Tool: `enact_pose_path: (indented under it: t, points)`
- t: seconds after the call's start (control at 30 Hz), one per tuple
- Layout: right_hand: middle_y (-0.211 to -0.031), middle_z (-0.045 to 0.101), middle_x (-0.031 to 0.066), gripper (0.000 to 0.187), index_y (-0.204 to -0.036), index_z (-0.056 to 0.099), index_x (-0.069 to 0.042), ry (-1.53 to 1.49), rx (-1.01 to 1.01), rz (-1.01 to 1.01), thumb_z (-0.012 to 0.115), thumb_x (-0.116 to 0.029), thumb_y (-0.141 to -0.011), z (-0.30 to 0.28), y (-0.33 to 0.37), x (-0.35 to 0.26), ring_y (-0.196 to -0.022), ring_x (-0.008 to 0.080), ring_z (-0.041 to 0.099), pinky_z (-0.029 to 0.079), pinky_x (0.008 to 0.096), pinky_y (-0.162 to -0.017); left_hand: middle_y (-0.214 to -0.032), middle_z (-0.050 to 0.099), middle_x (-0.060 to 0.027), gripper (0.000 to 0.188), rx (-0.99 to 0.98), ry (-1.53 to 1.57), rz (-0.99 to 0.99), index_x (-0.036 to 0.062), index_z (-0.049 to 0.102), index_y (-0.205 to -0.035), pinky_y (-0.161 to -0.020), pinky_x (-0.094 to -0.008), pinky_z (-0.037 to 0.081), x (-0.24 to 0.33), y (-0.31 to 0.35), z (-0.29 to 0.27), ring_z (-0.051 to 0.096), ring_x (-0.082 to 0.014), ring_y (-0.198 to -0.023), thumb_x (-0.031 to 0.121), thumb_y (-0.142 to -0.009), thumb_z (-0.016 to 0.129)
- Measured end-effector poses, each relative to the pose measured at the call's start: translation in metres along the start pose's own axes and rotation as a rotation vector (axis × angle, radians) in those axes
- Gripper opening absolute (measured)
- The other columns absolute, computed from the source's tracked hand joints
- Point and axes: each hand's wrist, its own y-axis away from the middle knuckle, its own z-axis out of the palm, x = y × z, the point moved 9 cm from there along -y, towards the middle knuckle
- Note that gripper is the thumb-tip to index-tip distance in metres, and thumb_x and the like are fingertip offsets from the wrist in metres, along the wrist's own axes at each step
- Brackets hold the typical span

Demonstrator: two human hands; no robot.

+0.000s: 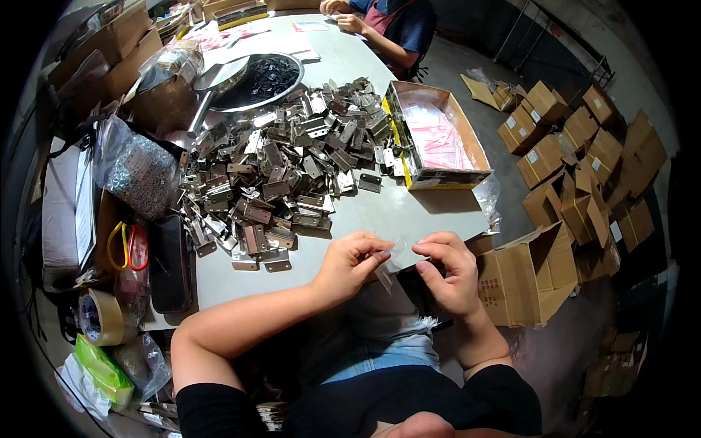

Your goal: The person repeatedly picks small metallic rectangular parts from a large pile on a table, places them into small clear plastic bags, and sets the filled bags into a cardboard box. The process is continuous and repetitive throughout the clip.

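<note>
Jutting from left hand (346,267), clear bag (399,250)

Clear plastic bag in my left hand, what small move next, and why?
Perhaps pinch the clear plastic bag with your right hand too: your left hand pinches it, while the right thumb and forefinger stand parted beside it, so a second grip could steady it.

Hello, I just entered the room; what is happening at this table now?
A person's left hand pinches a small clear plastic bag at the table's near edge. The right hand is close at the bag's other side; whether its fingers touch it is unclear. Beyond lie a heap of metal brackets and an open box with pink-and-clear packets. At the far end, another person is also using their hands.
</note>
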Motion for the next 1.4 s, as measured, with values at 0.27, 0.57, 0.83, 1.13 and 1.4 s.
enact_pose_path:
  t: [0.27, 0.57, 0.83, 1.13, 1.4]
  points:
    - [-0.097, 0.066, 0.0132, 0.025, -0.100, 0.068, -0.004, 0.145, -0.279, -0.030, 0.074, -0.016, -0.079, 0.026, -0.015, -0.016, -0.087, 0.0315, 0.062, 0.049, 0.0379, -0.081, -0.085, 0.064, -0.0086, 0.021, -0.040, -0.100, 0.013, 0.0000, 0.069, -0.097, -0.063, -0.0251, 0.048, 0.003, 0.003, -0.001, 0.060, -0.0130, -0.071, 0.007, -0.078, 0.075]
    - [-0.121, 0.059, 0.0137, 0.028, -0.093, 0.072, -0.008, 0.213, -0.807, -0.133, 0.071, -0.034, -0.081, 0.067, -0.011, -0.020, -0.101, 0.0351, 0.053, 0.046, 0.0425, -0.090, -0.109, 0.060, -0.0166, 0.050, -0.124, -0.354, 0.316, 0.0017, 0.055, -0.115, -0.081, -0.0388, 0.051, 0.022, 0.012, 0.017, 0.060, -0.0351, -0.094, 0.007, -0.069, 0.074]
    - [-0.094, 0.066, 0.0152, 0.022, -0.092, 0.068, 0.000, 0.309, -0.201, 0.011, 0.064, -0.020, -0.085, 0.065, -0.109, 0.080, -0.088, 0.0326, 0.063, 0.051, 0.0403, -0.079, -0.082, 0.060, -0.0011, 0.032, -0.290, 0.048, -0.100, 0.0022, 0.055, -0.105, -0.065, -0.0230, 0.050, -0.007, 0.007, 0.024, 0.056, -0.0068, -0.073, 0.009, -0.081, 0.075]
    - [-0.086, 0.062, 0.0135, 0.015, -0.081, 0.067, -0.003, 0.463, -0.305, -0.085, 0.072, -0.017, -0.080, 0.097, -0.077, 0.059, -0.076, 0.0345, 0.062, 0.051, 0.0429, -0.070, -0.080, 0.063, -0.0070, 0.026, -0.475, 0.000, 0.194, 0.0030, 0.057, -0.103, -0.063, -0.0281, 0.051, 0.014, 0.021, 0.042, 0.063, -0.0166, -0.070, 0.010, -0.082, 0.071]
    - [-0.092, 0.063, 0.0180, 0.024, -0.086, 0.068, -0.001, 0.246, -0.304, -0.020, 0.067, -0.025, -0.085, 0.093, -0.109, 0.044, -0.083, 0.0344, 0.062, 0.050, 0.0410, -0.076, -0.088, 0.058, -0.0133, 0.034, -0.640, -0.184, 0.585, 0.0015, 0.054, -0.104, -0.075, -0.0416, 0.049, 0.036, 0.049, 0.059, 0.058, -0.0342, -0.084, 0.010, -0.075, 0.069]
